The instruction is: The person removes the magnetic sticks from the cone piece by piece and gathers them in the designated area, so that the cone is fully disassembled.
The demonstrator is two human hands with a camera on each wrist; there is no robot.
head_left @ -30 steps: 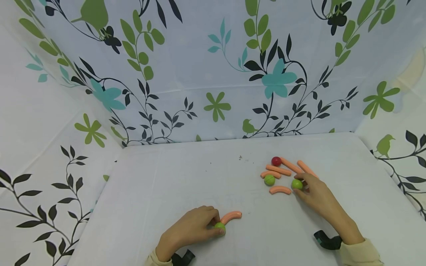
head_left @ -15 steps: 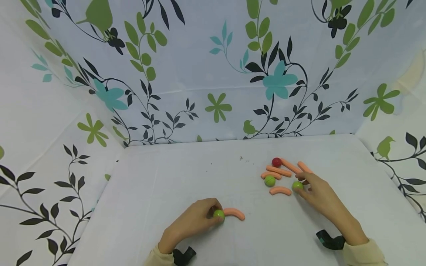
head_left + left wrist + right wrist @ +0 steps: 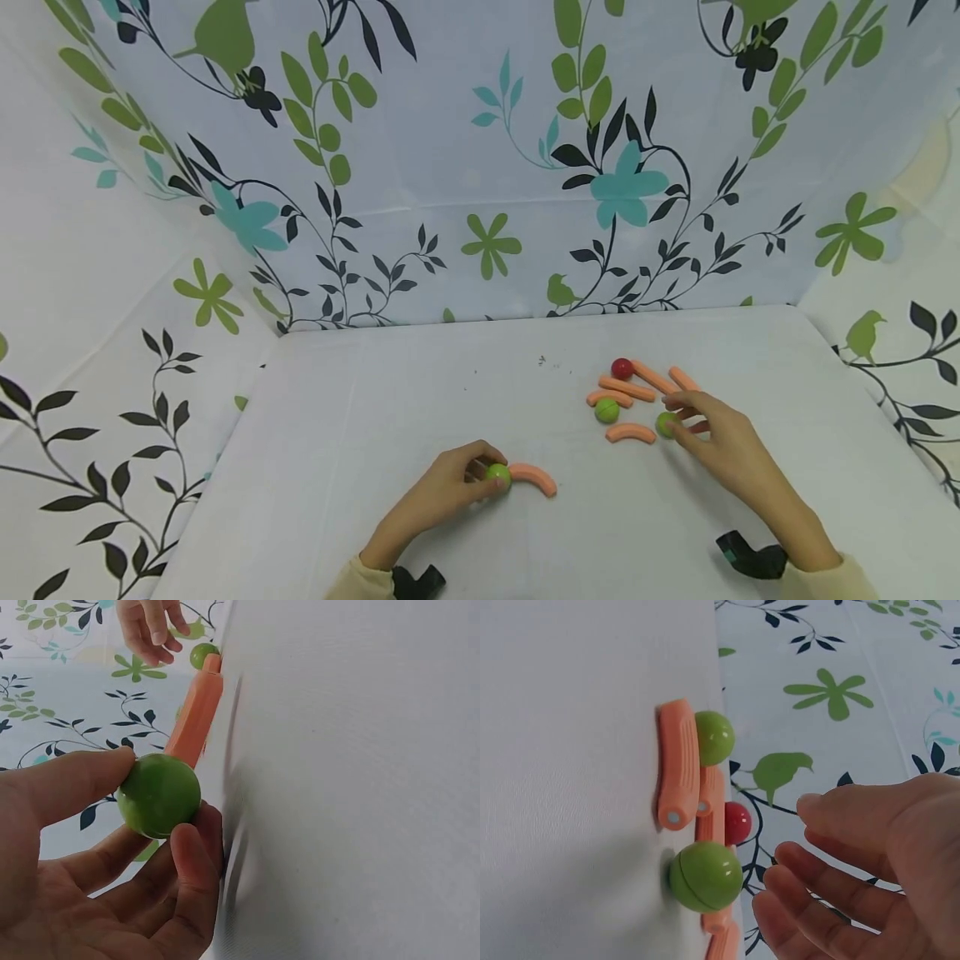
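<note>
My left hand pinches a green ball between thumb and fingers. A curved orange stick extends from that ball, its near end against it. My right hand is beside another green ball on the table. In the right wrist view its fingers are loosely bent and a gap separates them from the ball. Left of this ball lies a curved orange stick, its end grey and round in the right wrist view. A third green ball rests just behind that stick.
Behind these lie a red ball, a straight orange stick, a curved one and other orange sticks. The white table meets a leaf-patterned cloth at its back edge.
My left hand has moved slightly forward with the green ball, and the orange stick has swung to point right and toward me. My right hand has shifted slightly right, off its ball.
</note>
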